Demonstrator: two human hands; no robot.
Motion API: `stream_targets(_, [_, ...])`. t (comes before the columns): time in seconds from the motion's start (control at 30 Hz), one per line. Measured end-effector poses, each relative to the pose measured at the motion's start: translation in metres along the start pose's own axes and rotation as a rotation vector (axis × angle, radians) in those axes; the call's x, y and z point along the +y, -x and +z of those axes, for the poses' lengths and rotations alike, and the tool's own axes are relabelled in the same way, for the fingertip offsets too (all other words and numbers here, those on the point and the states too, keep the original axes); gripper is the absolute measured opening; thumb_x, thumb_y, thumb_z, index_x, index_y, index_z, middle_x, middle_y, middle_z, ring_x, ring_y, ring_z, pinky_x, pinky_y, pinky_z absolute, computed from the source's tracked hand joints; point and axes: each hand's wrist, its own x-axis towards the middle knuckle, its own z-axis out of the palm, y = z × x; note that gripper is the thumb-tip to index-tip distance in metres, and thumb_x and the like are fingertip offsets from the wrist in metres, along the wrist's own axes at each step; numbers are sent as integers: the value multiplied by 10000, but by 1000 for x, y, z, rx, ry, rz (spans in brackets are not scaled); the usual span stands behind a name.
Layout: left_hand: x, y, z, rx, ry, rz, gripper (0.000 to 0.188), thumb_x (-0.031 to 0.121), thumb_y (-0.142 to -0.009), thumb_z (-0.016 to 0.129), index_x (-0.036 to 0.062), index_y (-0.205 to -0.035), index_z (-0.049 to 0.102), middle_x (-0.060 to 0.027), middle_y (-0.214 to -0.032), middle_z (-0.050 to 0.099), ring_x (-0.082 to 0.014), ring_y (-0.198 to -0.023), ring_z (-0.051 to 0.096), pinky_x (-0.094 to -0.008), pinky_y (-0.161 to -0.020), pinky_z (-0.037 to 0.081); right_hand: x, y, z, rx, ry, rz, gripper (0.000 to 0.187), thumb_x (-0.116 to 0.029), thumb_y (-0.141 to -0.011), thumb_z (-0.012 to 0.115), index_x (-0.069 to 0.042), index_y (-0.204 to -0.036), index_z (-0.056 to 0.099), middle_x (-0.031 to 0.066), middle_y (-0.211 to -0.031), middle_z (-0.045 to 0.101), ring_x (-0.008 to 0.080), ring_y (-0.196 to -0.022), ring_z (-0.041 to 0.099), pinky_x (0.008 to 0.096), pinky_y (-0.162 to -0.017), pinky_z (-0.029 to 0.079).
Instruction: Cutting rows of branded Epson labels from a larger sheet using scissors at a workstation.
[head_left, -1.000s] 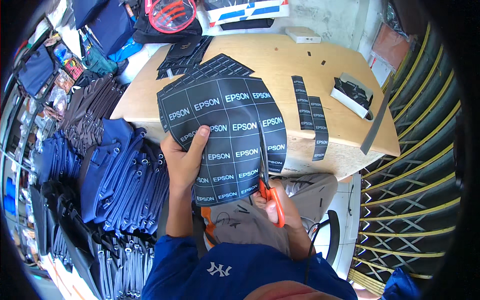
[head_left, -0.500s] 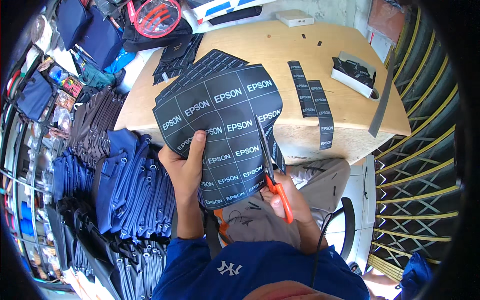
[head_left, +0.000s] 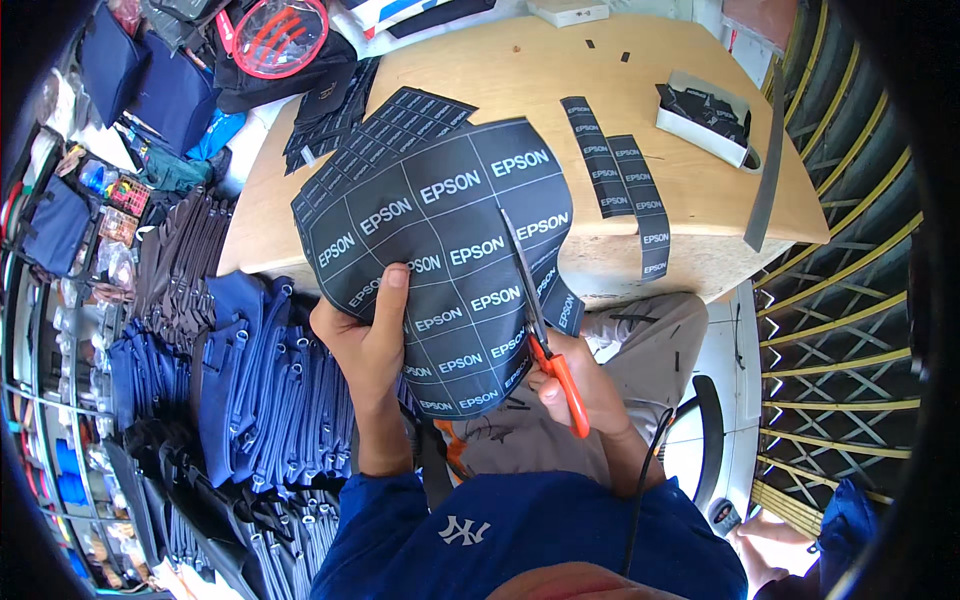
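Right hand (head_left: 578,385) wrapped round the glossy orange handles of a pair of scissors (head_left: 545,348), thumb on top, some of the fingers tucked out of sight. Long, tapering steel blades reach up into a black label sheet (head_left: 440,270), smooth and faintly shiny, ruled by thin white lines into a grid of printed rectangles. And look at that blade, lying close along one of the white lines, with the strip to its right curling back and down in a soft bend! Over on the other side, the left hand (head_left: 362,340) has the sheet pinched firmly, thumb flat on the printed face, the other fingers hidden beneath. The sheet is held up between the two hands, over the lap and the table's near edge, bulging gently.

Outward now: grey trousers (head_left: 650,345) creased below, and beyond, the pale, smooth wooden table (head_left: 490,80). More gridded sheets (head_left: 410,122) lie fanned just behind the held one. To the right, two narrow label strips (head_left: 596,155), side by side and touching, one drooping over the front edge. Further right sits an open white box (head_left: 695,132) of small dark pieces, then a long dark band (head_left: 768,180). Down on the left, navy fabric bags (head_left: 270,380) are stacked in thick folds with metal rings; far right, a yellow-barred lattice gate (head_left: 835,405).
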Motion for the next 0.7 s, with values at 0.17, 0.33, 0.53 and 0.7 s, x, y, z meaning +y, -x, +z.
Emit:
stream_targets(0.17, [-4,-3,-2,-6,29,-36,160,71,-808,648,-46,-918,634,-68,-826,649,-82,-713,576,-207,-653,449,3,-5,5,32,-21,-60,632,-496,-851,529,47,-1167,465,83,-672,481,202,-610,454,331,-614,398])
stream_targets(0.33, [-13,-7,-4,8,57,-93,148,50,-799,653,-52,-904,636,-72,-812,651,-83,-707,577,-209,-645,454,11,-6,4,-3,55,58,476,-382,-871,533,43,-1081,493,113,-640,496,245,-567,490,343,-570,399])
stream_targets(0.53, [-25,-14,-1,-13,39,-99,163,63,-801,654,-56,-908,629,-67,-810,645,-84,-704,572,-209,-650,452,11,-16,5,51,48,47,366,-319,-895,512,39,-970,516,124,-609,493,276,-540,497,347,-542,393])
stream_targets(0.7, [-39,-22,5,-17,28,-145,174,76,-800,660,-51,-916,629,-60,-817,639,-83,-706,566,-212,-653,452,14,-25,1,45,42,122,391,-348,-896,512,40,-946,521,130,-615,494,273,-559,503,354,-557,395])
